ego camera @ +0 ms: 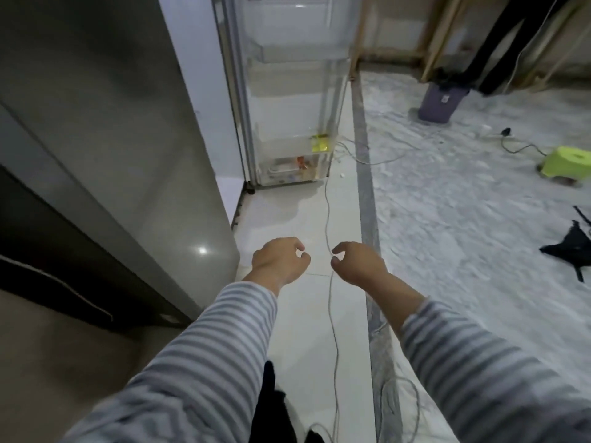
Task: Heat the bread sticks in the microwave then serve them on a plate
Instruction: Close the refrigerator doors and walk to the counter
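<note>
No bread sticks, microwave or plate are in view. My left hand (278, 262) hangs over the pale tiled floor with its fingers curled loosely and nothing in it. My right hand (358, 265) is beside it, a little to the right, thumb and fingers apart and bent, also holding nothing. Both arms wear grey striped sleeves. Ahead stands an open fridge door (294, 100) with clear shelves; a yellow packet (319, 143) sits on a lower shelf.
A grey fridge body (128, 155) fills the left side. A thin cable (331, 298) runs along the floor between my hands. On the rough floor to the right are a purple bin (439, 102), a green stool (567, 163) and a black object (572, 247).
</note>
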